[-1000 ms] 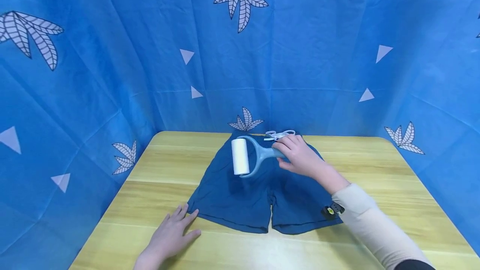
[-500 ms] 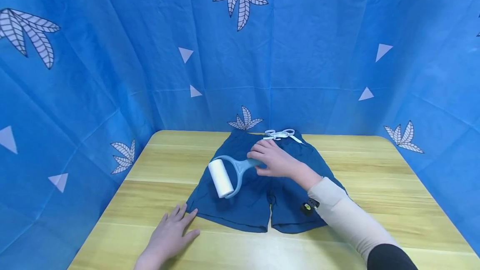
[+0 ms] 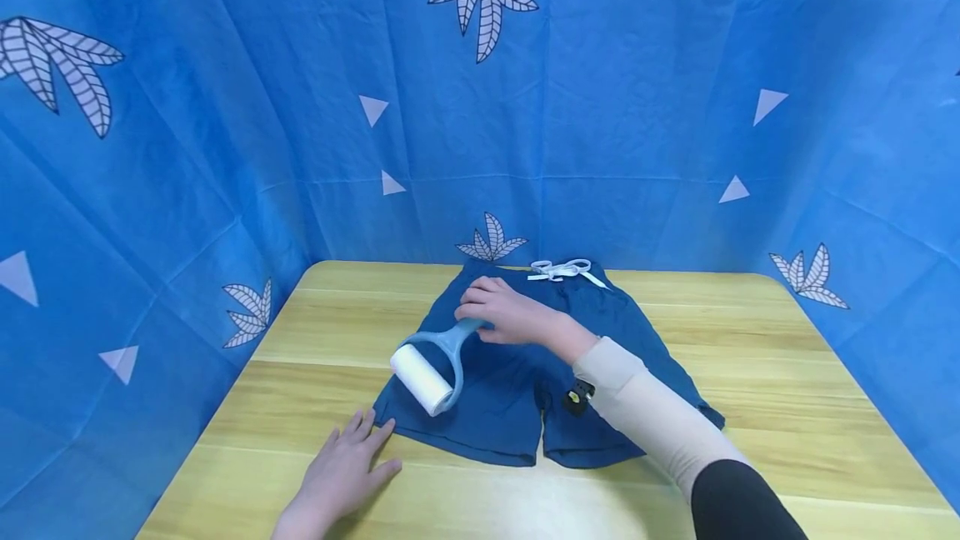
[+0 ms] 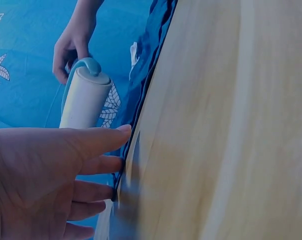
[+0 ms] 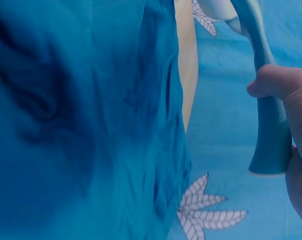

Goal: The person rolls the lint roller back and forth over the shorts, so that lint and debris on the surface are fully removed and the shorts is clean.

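Observation:
Dark blue shorts (image 3: 502,407) lie spread on the table, waistband toward the back, with a white drawstring (image 3: 558,270) tied in a bow. My right hand (image 3: 513,312) grips the blue handle (image 5: 272,132) of a lint roller, thumb across it in the right wrist view. The white roll (image 3: 422,379) of the lint roller hangs over the left leg; in the left wrist view a gap shows between it and the cloth. My left hand (image 3: 341,471) has its fingers spread at that leg's hem, fingertips (image 4: 122,129) touching the cloth edge.
The wooden table (image 3: 757,340) has rounded back corners. A blue curtain (image 3: 637,107) with leaf and triangle prints hangs behind it and along both sides. A small dark device (image 3: 577,398) is strapped at my right wrist.
My right hand has carried the lint roller left and toward me, from over the shorts' upper middle to the left leg; the roll has tilted. My left hand has stayed in place.

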Demonstrator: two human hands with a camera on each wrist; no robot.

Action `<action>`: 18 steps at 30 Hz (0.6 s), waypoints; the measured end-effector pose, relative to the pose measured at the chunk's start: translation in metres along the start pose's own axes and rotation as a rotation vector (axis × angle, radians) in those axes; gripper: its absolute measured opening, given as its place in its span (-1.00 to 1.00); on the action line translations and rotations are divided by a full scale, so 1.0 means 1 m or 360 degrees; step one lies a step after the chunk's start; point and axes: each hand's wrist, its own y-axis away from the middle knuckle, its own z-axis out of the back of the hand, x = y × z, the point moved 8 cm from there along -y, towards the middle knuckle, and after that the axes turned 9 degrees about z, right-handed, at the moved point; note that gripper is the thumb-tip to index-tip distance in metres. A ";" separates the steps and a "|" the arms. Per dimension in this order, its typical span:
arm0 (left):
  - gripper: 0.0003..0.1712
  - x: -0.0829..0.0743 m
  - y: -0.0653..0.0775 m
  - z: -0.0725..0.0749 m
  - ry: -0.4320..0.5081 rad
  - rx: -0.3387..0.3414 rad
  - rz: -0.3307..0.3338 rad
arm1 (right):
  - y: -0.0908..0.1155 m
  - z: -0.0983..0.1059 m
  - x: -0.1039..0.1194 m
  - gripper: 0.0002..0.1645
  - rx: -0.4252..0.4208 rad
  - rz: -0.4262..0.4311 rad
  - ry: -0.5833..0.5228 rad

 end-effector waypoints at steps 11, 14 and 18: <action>-0.31 0.001 -0.002 -0.001 -0.0002 -0.0021 -0.0021 | -0.044 -0.019 0.008 -0.66 0.0076 0.0167 -0.0035; -0.31 0.001 -0.002 -0.002 -0.0011 -0.0037 -0.0022 | -0.053 -0.029 0.010 -0.68 0.0152 0.0182 0.0001; -0.33 0.004 -0.001 -0.004 0.0007 -0.0022 -0.0002 | -0.059 -0.045 0.008 -0.68 0.0309 0.0165 0.0036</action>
